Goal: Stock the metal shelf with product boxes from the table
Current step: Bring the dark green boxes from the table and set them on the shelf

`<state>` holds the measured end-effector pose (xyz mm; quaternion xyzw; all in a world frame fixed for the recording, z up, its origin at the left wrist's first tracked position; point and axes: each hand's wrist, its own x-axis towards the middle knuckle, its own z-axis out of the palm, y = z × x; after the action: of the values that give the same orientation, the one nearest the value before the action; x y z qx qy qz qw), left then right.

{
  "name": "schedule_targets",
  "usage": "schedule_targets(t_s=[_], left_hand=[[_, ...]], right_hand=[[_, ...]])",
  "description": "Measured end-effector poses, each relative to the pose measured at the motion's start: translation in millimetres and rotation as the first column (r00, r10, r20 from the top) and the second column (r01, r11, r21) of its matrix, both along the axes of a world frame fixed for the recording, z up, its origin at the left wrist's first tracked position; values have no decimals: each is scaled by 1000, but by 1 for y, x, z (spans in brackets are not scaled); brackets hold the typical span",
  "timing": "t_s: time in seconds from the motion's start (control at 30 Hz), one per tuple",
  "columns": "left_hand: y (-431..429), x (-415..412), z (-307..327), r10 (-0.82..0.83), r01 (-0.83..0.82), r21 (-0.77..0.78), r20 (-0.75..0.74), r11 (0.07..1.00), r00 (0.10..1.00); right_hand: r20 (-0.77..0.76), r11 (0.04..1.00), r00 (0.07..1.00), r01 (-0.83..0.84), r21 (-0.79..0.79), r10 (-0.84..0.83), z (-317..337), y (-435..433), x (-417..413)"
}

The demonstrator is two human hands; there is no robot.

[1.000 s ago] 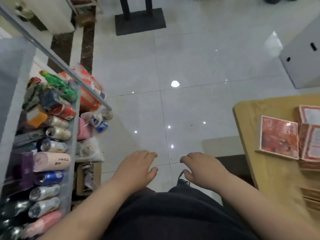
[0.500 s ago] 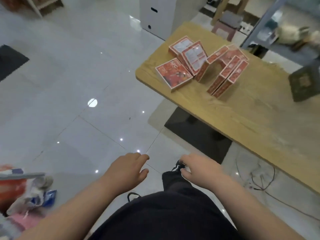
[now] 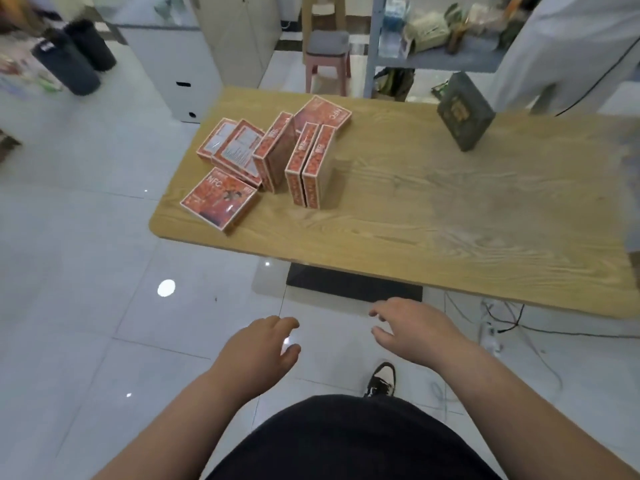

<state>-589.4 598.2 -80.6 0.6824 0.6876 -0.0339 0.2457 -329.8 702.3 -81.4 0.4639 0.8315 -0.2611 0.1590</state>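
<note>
Pale glossy floor tiles (image 3: 86, 271) fill the left and lower part of your head view, and a wooden table (image 3: 450, 220) with rounded corners runs from the centre out to 3 o'clock.

The red product boxes (image 3: 270, 157) sit in a loose cluster at the table's left end. One NFC-marked box (image 3: 220, 200) lies flat nearest the corner. Two more (image 3: 310, 164) stand on edge, pressed side by side, just right of it, and the others lean or lie behind them. A dark green box (image 3: 465, 110) stands tilted on the far edge of the table, well apart from the red ones.

Your left hand (image 3: 259, 348) hangs over the floor, short of the table edge. It is empty, palm down, with its fingers relaxed and slightly spread. The red cluster lies at about 12 o'clock from it, well apart. Your right hand (image 3: 412, 330) is just below the table's near edge. It is also empty, its fingers loosely parted and pointing toward 10 o'clock. The red boxes are at about 11 o'clock from it, and nothing touches either hand.

A metal shelf (image 3: 443, 60) holding blurred goods stands beyond the table at 1 o'clock, with a pink stool (image 3: 327, 53) just left of it. A white cabinet (image 3: 180, 64) stands at 11 o'clock. Your shoe (image 3: 381, 379) shows between your arms, and cables (image 3: 502, 327) trail on the floor under the table.
</note>
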Motion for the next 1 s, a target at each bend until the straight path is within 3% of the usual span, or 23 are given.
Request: schedule_targets(t_s=[0.27,0.47,0.67,1.0], left_hand=[[92,49,-2,87,-87,9,23,996,996],[147,43,-14,53,-52,-24,22,998,998],[228,25,-33,-172,174,-60,39,983,984],[357,54,-36,-510,513,-82,60,854,858]], right_hand=[[1,1000,1000,-7,-24,7,-3,87,45],[11,997,999,45,-57,-45,-10,152,40],[47,986,986,162,-35,-161,-14,208,15],[49,890,892,452,-57,-450,-8,233,44]])
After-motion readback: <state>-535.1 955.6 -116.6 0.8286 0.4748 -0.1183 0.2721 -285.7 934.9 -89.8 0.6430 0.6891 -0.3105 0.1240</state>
